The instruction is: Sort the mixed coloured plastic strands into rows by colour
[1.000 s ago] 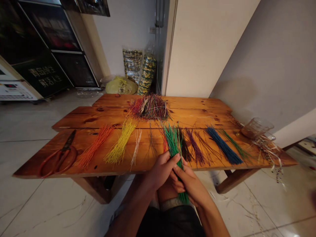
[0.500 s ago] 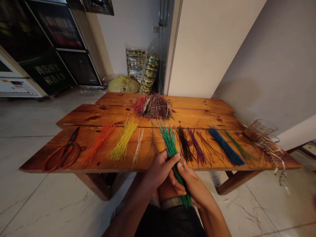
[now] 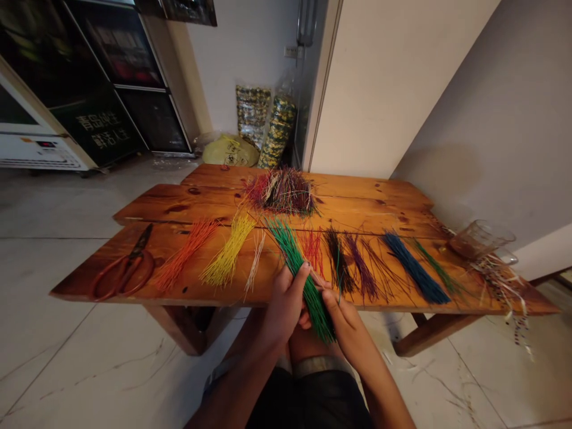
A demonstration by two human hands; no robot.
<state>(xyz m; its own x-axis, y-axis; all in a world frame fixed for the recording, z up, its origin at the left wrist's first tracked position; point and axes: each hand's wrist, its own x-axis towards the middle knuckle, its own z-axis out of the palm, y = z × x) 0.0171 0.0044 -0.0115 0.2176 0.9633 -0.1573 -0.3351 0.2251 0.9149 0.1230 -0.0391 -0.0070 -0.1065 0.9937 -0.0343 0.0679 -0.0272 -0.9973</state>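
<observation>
My left hand (image 3: 286, 304) is closed round a thick bundle of thin green strands (image 3: 313, 304), which slants over my lap and the table's front edge. On the bundle's right side, my right hand (image 3: 344, 316) has thumb and fingers pinched together. One thin green strand (image 3: 340, 268) rises in a curve from that pinch, apart from the bundle. Just beyond the hands lie red strands (image 3: 313, 250), with black strands (image 3: 338, 262) and purple strands (image 3: 361, 268) to their right. White strands (image 3: 255, 262) and a yellow bundle (image 3: 227, 256) lie to the left.
Red-handled scissors (image 3: 125, 274) and an orange bundle (image 3: 187, 253) lie on the wooden table's (image 3: 357, 205) left side. A blue bundle (image 3: 415, 268), loose green strands (image 3: 435, 268) and a glass cup (image 3: 482, 239) are at right. A mixed pile (image 3: 286, 190) sits at the back.
The green bundle has moved up and left over the table, uncovering the red strands. My right hand has shifted right along its side, drawing a single strand away. The view has turned slightly.
</observation>
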